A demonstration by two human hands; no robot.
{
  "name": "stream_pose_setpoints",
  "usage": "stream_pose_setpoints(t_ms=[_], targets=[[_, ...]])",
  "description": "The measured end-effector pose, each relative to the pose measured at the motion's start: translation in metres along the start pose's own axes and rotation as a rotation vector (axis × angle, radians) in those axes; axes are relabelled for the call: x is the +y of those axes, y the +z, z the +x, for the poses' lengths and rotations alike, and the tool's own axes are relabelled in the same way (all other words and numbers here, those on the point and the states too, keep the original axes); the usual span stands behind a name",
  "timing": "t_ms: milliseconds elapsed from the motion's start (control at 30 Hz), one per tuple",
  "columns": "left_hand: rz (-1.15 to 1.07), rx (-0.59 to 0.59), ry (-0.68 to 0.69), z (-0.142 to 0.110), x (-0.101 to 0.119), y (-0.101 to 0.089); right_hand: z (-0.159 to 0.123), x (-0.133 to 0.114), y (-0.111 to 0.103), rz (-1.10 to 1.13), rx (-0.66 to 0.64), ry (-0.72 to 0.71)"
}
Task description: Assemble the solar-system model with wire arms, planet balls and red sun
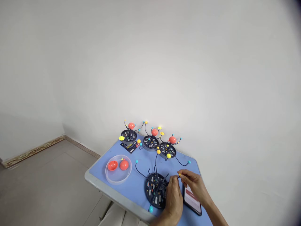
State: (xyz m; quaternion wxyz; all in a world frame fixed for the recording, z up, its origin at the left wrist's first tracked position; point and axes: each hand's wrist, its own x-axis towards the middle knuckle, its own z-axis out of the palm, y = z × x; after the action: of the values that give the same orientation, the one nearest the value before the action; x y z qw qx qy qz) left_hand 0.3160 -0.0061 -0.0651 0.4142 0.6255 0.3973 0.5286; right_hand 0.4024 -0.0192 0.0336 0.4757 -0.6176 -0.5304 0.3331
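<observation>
While working over a black disc (151, 191): right grip (191, 183) pinching a yellow bead (179, 174), left grip (174, 197) curled at the disc's edge, its hold hidden.

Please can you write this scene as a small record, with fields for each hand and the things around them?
Left hand: on black round disc model with wire arms
Right hand: pinching small yellow-tipped wire
Beside hands: smartphone lying on blue table
Rest: three similar assembled models with orange balls; clear round plastic dish holding orange half-shell and orange ball
</observation>
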Motion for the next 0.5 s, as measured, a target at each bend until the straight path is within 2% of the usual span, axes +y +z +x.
stream_pose_setpoints(t_ms=[233, 400, 500], targets=[[0.017, 0.007, -0.036, -0.003, 0.000, 0.000, 0.000, -0.004, -0.004, -0.102, -0.038, -0.090], [-0.032, -0.024, -0.045, -0.002, 0.003, -0.005, -0.003, -0.011, -0.007, -0.438, -0.103, -0.363], [-0.068, -0.029, -0.048, -0.001, 0.005, -0.007, -0.005, -0.015, -0.007, -0.622, -0.168, -0.434]])
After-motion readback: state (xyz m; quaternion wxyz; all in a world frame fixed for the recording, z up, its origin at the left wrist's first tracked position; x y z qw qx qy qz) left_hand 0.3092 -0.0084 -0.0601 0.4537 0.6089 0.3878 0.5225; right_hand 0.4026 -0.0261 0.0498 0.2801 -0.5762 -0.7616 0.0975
